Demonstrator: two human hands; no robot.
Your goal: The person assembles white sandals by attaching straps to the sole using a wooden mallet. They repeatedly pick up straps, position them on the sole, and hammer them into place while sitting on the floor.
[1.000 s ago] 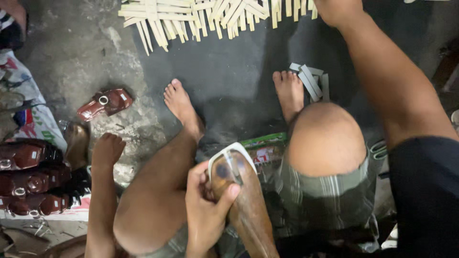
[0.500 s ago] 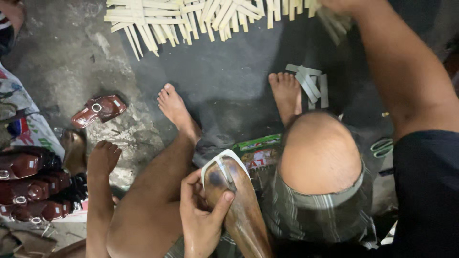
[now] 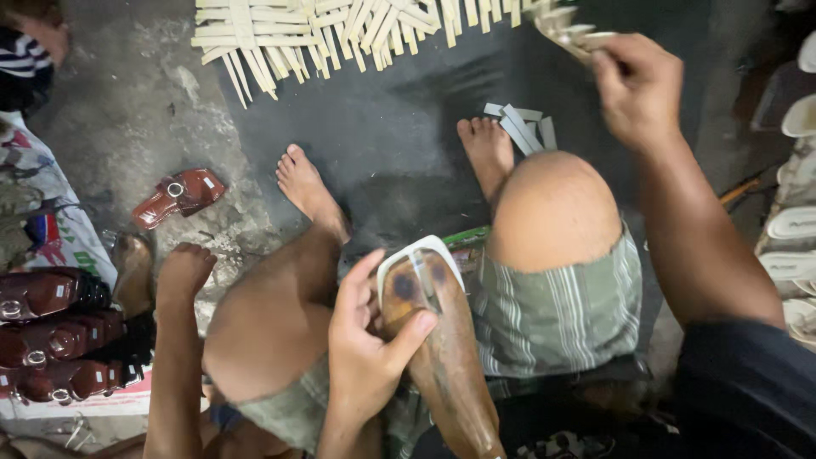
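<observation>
While the person sits on the floor with knees apart, their left hand [image 3: 370,348] is clamped around a worn brown wooden form [image 3: 442,357], smooth and rounded like a foot, with a white sole [image 3: 418,252] resting on its top end between the knees. Right hand [image 3: 639,89] is up near the far edge of the dark mat [image 3: 382,144], fingers pinched on a couple of pale flat strips [image 3: 568,27]. More of those strips [image 3: 340,30] lie fanned out along that edge, plus a few grey ones [image 3: 523,127] by the toes. Rough, patchy concrete floor [image 3: 127,127] on the left, with glossy reddish-brown leather pieces [image 3: 178,194] lying around.
</observation>
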